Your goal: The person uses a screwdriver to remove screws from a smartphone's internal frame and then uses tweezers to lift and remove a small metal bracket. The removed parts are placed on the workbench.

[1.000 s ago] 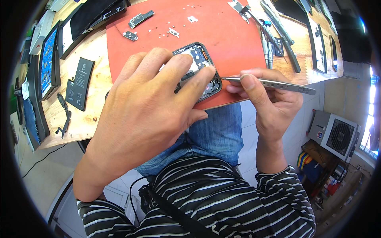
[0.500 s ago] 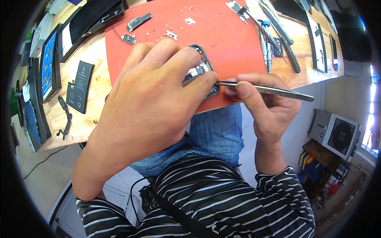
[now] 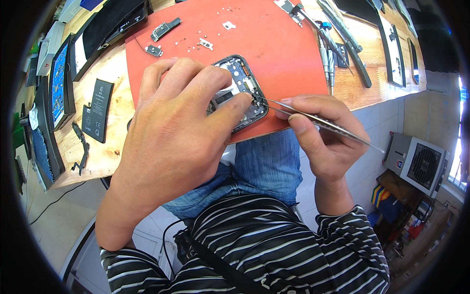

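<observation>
An opened smartphone housing (image 3: 240,68) with a dark rim and bare inner parts lies near the front edge of a red mat (image 3: 289,49). My left hand (image 3: 171,112) covers its left side, fingers curled over it and thumb pressed near its right inner edge. The fingertips' exact hold is partly hidden. Between thumb and fingers, my right hand (image 3: 323,127) grips metal tweezers (image 3: 333,126). Their tips are spread slightly apart at the phone's lower right edge, close to my left thumb. Whether anything is between the tips I cannot tell.
Small screws and metal plates (image 3: 206,44) are scattered on the mat, beside a small module (image 3: 166,29). A black battery (image 3: 99,110) and a dark flex part (image 3: 81,147) lie on the wood at left. Screwdrivers and tools (image 3: 342,44) lie at right.
My left hand has shifted left and its thumb has drawn back, showing more of the phone. The tweezers have turned, and their tips now show apart over the phone's edge.
</observation>
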Available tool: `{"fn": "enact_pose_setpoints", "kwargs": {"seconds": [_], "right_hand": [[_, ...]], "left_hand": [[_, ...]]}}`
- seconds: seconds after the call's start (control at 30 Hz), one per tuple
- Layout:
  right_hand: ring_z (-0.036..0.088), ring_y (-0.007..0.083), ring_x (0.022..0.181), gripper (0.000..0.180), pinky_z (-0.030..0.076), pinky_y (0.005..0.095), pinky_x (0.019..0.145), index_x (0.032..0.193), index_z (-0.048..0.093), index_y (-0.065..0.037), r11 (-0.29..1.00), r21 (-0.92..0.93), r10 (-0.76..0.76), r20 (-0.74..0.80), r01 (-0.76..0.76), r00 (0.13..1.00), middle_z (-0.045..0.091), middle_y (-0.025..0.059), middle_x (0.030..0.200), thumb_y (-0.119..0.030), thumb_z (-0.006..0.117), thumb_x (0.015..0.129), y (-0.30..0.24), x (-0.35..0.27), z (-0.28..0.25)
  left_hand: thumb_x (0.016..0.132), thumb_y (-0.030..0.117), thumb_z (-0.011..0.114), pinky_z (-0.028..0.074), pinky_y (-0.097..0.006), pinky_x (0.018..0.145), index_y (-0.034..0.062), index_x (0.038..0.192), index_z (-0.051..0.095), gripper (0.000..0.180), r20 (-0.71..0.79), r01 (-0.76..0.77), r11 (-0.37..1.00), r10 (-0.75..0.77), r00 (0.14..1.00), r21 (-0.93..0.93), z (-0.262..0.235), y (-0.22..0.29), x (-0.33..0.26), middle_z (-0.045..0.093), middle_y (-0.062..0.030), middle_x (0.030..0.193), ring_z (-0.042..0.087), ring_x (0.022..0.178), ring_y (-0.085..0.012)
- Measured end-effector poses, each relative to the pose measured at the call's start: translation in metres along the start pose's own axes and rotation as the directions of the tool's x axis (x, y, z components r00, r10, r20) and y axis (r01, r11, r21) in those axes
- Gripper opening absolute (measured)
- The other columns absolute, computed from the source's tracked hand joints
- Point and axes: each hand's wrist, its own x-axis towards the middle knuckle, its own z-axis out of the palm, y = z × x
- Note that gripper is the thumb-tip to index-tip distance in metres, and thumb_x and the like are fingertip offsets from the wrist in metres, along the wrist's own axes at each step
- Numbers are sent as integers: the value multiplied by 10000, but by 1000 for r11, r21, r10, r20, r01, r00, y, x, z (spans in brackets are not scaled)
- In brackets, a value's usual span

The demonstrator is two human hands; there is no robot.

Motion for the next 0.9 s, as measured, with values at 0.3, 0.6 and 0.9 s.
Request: {"fn": "enact_pose_setpoints", "kwargs": {"seconds": [0.3, 0.6, 0.9], "right_hand": [[786, 241, 921, 189, 644, 333, 828, 1122, 752, 87, 999, -27, -29, 2, 29, 1000, 782, 206, 1049, 19, 785, 949, -2, 3, 4], [792, 249, 929, 177, 649, 336, 821, 1123, 758, 92, 1000, 15, -10, 17, 10, 1000, 791, 219, 1048, 40, 774, 954, 0, 3, 4], [790, 261, 946, 176, 655, 349, 836, 1122, 751, 99, 999, 29, 26, 18, -26, 999, 782, 217, 1050, 66, 760, 949, -1, 1, 2]], "left_hand": [[803, 92, 833, 489, -452, 903, 45, 1096, 778, 302, -39, 44, 998, -46, 998, -51, 0, 4, -2, 698, -89, 1102, 638, 1007, -317], [803, 48, 860, 508, -388, 785, 47, 985, 781, 198, -139, 129, 985, -144, 980, -112, 10, 8, 6, 693, -70, 964, 639, 896, -286], [801, 37, 842, 492, -393, 781, 96, 1026, 809, 235, -145, 105, 987, -122, 982, -123, 18, 10, 14, 660, -53, 927, 615, 873, -272]]}}
